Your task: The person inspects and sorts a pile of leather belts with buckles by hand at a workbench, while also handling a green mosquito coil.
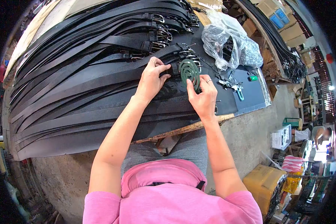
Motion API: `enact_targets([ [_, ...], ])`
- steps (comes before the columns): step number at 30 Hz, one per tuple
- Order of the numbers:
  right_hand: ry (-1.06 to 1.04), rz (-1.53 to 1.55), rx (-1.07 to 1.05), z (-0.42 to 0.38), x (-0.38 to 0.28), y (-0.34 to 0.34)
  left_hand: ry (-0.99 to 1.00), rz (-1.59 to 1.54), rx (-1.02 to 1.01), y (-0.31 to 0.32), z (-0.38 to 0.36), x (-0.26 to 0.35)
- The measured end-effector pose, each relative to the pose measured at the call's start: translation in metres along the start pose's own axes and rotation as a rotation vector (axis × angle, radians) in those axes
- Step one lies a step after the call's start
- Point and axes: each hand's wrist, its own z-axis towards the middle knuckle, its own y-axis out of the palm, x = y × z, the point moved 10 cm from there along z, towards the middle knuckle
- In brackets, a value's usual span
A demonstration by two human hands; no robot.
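My right hand (202, 94) pinches a dark green flat spiral coil (189, 74) between thumb and fingers, over the belt buckles. To its left, my left hand (154, 77) has thumb and fingers closed at the buckle end of a black belt (128, 76); its fingertips touch a dark piece there. Many black belts (74, 48) lie in layers across the table, their silver buckles (160, 37) toward the middle. Whether the coil touches the buckles beneath it is unclear.
Right of the belts are a clear plastic bag (227, 41), pliers with green handles (237, 89) and a small green object (253, 78). More belts hang on a rack (276, 41). The wooden table edge (186, 128) runs before my lap. A person (321, 134) is far right.
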Motion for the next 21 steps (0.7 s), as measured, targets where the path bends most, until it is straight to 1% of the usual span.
enact_targets([
  [8,-0.007,-0.017,-0.011,-0.001,-0.002,0.0,0.004,0.005,0.002,0.0,0.001,0.0],
  [11,0.01,0.026,0.035,0.002,-0.001,-0.008,-0.021,0.01,-0.005,0.0,0.001,0.002],
  [16,0.027,0.053,0.109,0.015,-0.002,-0.026,0.159,0.165,-0.043,-0.002,0.008,0.023],
  [18,0.069,0.111,0.144,0.02,0.009,-0.03,0.235,0.222,-0.057,-0.007,0.017,0.034],
  [20,0.13,0.209,0.158,0.025,0.02,-0.028,0.147,0.206,-0.141,-0.005,0.031,0.022],
  [21,0.227,0.365,0.169,0.025,0.031,-0.022,0.103,0.199,-0.181,-0.004,0.038,0.016],
])
